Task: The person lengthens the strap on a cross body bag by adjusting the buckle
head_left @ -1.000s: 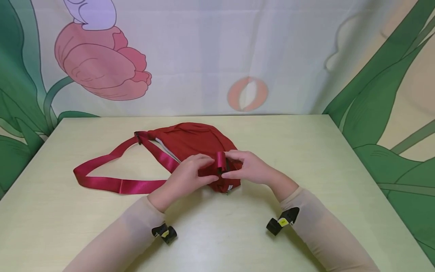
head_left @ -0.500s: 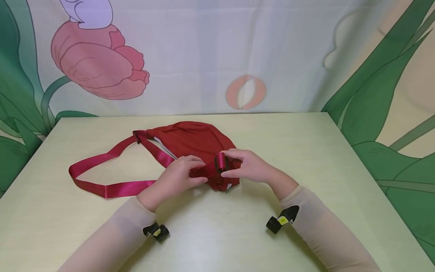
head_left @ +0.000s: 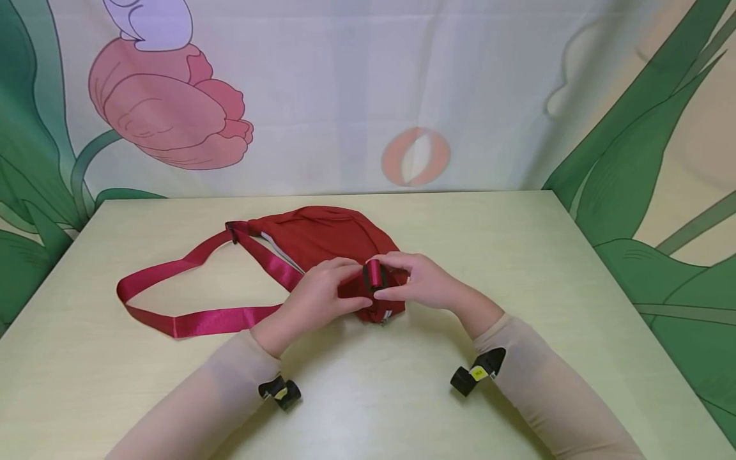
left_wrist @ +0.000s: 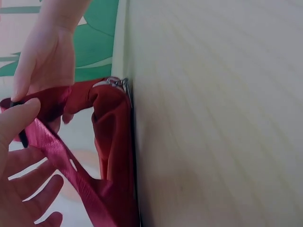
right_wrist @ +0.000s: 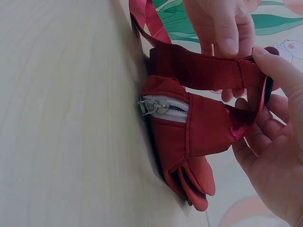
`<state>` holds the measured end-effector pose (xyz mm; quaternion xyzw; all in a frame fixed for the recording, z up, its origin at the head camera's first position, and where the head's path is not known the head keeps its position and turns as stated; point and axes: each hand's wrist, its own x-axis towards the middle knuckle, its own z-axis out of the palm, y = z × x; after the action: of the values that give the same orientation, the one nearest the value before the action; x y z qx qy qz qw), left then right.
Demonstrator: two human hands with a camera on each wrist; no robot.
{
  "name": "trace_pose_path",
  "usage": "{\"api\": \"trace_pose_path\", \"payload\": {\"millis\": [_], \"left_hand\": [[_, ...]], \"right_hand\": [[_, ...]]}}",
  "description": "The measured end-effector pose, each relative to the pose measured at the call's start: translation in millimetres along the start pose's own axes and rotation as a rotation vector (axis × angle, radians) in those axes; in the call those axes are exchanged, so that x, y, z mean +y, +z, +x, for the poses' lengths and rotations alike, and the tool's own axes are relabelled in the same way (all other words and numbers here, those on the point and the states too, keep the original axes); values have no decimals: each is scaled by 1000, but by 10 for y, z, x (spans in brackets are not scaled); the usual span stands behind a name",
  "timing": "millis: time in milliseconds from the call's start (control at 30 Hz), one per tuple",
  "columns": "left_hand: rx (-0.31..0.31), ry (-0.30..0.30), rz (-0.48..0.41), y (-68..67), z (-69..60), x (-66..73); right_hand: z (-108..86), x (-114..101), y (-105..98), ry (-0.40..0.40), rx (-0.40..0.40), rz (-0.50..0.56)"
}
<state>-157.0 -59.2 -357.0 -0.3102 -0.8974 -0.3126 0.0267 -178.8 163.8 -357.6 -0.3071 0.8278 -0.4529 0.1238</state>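
Note:
A red waist bag [head_left: 330, 239] lies on the table with its satin strap [head_left: 146, 287] looped out to the left. My right hand [head_left: 425, 281] holds the black slide buckle [head_left: 367, 278] at the bag's right end, thumb on one side and fingers on the other. A short strap fold stands up through that buckle. Close on its left, my left hand [head_left: 316, 291] pinches the strap between thumb and fingers; in the right wrist view the left thumb [right_wrist: 229, 40] lies against the strap. The bag's zipper pull [right_wrist: 156, 106] hangs at the near corner.
The pale wooden table [head_left: 546, 255] extends around the bag. Another dark strap fitting [head_left: 232, 231] sits at the bag's left end. Behind the table hangs a printed curtain [head_left: 322, 96]. Small black cameras ride on both wrists, among them the left wrist camera [head_left: 280, 392].
My left hand slid left along the strap away from the buckle, then came back to the right beside it. The left loop spread slightly outward. My right hand stayed at the buckle.

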Motion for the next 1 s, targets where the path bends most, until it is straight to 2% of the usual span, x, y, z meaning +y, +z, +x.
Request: {"api": "trace_pose_path", "payload": {"millis": [100,233,567,800,1000], "left_hand": [[24,11,32,10,18,27],[36,-5,52,-2,6,26],[-10,-50,96,-55,-94,-74],[-22,-13,149,-90,-137,-186],[-80,8,186,-126,-139,-224]], "right_hand": [[5,-5,0,-3,0,-5],[6,-15,-2,5,-1,8],[-5,-15,0,41,13,7],[-1,23,12,55,24,12],[9,42,10,28,24,13]]}}
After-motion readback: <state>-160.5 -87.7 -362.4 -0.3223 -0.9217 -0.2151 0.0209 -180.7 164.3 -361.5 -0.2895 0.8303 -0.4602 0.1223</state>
